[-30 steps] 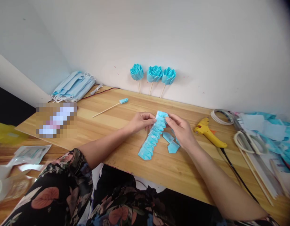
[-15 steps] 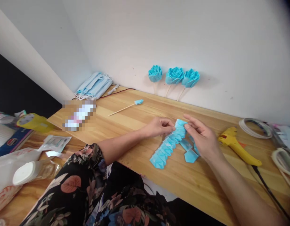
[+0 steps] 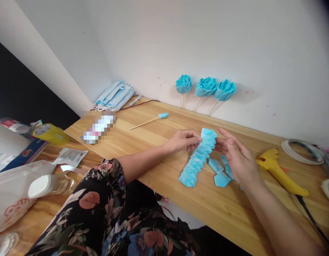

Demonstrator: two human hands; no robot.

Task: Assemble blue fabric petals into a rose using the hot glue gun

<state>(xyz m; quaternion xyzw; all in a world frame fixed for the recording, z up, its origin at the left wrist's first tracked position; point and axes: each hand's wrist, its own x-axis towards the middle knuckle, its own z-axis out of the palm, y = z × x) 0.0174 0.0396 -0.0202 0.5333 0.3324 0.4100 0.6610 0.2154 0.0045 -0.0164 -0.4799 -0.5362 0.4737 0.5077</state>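
A strip of overlapping folded blue petals (image 3: 198, 159) lies slanted on the wooden table (image 3: 159, 170). My left hand (image 3: 183, 140) pinches its upper left edge. My right hand (image 3: 238, 159) holds the strip's upper right side with curled fingers; its fingertips are partly blurred. Two loose blue petal pieces (image 3: 219, 173) lie just under my right hand.
Three blue fabric roses on sticks (image 3: 205, 88) lean on the wall. A stick with a blue tip (image 3: 148, 121), a stack of blue face masks (image 3: 115, 97), a yellow glue gun (image 3: 280, 172), tape rolls (image 3: 300, 151) and, at left, a bottle (image 3: 51, 185) and yellow tape (image 3: 51, 133).
My head has turned left, so everything has shifted right in view. Both hands stay at the top of the petal strip; my right hand's fingers have curled more over it.
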